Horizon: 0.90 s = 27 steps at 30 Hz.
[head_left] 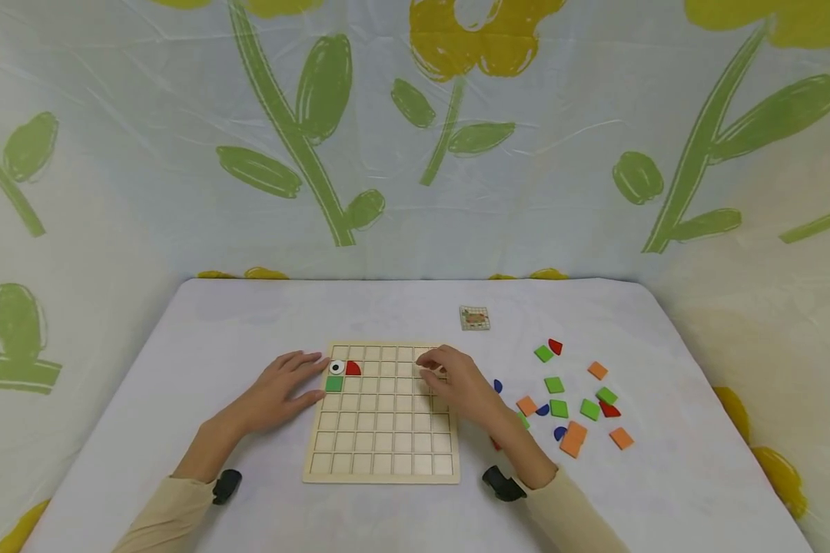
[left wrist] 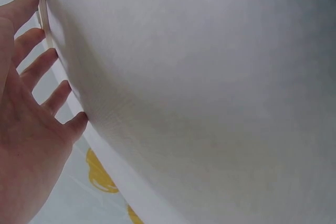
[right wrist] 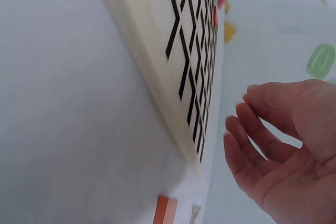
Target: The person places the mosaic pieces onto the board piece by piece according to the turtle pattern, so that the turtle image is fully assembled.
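Current step, as I judge it from where I stand: piece placement on the grid board [head_left: 380, 478], at an early stage. The board lies on the tabletop [head_left: 387, 311], left of the spread of loose pieces and well short of the far edge. Three pieces sit toward its far left corner: an eye disc [head_left: 336, 367] in the left-edge column, second row from the far edge; a red quarter piece [head_left: 353, 369] just right of it; and a green square [head_left: 334, 383] on the near side of the disc.

Left hand [head_left: 280, 389]: fingers spread, thumb and index tips at the board's left edge, apparently steadying it.

Right hand [head_left: 465, 382]: over the board near its far right corner, fingers bent toward the thumb; no piece shows between the tips.

Loose stock: green tiles [head_left: 559, 408], orange tiles [head_left: 621, 438], red pieces [head_left: 556, 347] and blue half-discs [head_left: 560, 433], scattered toward the tabletop's right edge, some partly hidden by the right forearm. A patterned card [head_left: 475, 318] lies nearer the far edge.

Next move, in my judgement: check the card, select the matching loose piece, pinch it by its edges and align it squarely before seating.
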Available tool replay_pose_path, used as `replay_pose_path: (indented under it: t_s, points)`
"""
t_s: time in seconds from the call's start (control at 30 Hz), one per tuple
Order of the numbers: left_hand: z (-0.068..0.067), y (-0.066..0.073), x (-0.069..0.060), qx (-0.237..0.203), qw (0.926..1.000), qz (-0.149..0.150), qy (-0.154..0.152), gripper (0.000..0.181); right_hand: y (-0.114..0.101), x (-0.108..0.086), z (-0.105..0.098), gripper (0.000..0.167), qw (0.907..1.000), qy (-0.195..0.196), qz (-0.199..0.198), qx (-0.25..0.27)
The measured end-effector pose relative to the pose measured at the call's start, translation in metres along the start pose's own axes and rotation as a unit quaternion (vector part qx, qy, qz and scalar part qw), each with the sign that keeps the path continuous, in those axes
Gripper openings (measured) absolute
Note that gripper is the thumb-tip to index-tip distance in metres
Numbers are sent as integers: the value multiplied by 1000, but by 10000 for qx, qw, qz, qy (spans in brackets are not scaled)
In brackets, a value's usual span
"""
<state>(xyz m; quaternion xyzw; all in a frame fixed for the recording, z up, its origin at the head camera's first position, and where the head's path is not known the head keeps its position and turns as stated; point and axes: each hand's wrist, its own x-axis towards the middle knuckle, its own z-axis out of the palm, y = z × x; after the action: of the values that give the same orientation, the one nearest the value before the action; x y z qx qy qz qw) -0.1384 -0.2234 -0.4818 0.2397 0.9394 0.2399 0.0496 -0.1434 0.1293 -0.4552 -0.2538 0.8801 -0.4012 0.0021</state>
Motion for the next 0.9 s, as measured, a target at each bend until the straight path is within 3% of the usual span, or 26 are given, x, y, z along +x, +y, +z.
replay_pose_path:
  t_s: [0.43, 0.67, 0.9]
  points:
    - [3, -4, 0, 76, 9999, 48, 75, 61, 20, -33, -17, 18, 9979, 526, 35, -382]
    - [3, -2, 0, 79, 9999, 80, 83, 61, 29, -58, -26, 19, 9967, 560, 408, -430]
    - [3, -4, 0, 105, 9999, 71, 111, 60, 38, -80, -35, 23, 9960, 600, 422, -519]
